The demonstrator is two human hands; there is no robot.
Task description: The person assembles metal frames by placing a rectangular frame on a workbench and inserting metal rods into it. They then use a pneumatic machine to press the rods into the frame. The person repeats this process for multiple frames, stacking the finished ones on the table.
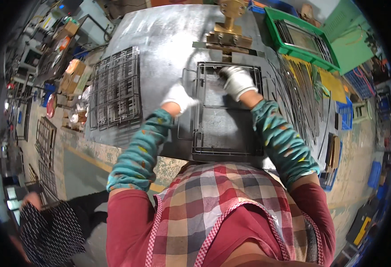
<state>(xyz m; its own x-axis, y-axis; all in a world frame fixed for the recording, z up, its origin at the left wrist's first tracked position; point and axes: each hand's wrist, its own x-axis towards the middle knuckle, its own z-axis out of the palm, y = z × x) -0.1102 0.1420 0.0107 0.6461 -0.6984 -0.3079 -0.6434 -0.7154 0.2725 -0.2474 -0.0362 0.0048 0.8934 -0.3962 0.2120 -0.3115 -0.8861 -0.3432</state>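
A black rectangular wire frame [229, 107] lies flat on the metal worktable in front of me. A narrower wire loop [180, 129] sticks out along its left side. My left hand [180, 98], in a white glove, is over that loop, its fingertips pointing at the frame's left bar. Motion smears those fingers, so a grip cannot be made out. Over the frame's upper part is my right hand [239, 83], also gloved in white, with its fingers curled. Something dark shows at those fingertips, too unclear to name.
A brass-coloured fixture [229, 33] stands behind the frame. Stacked wire grids [116, 89] lie at left. Loose metal rods [302, 95] cover the table's right side, below a green crate [273, 22] of wire parts. Another person [53, 231] is at lower left.
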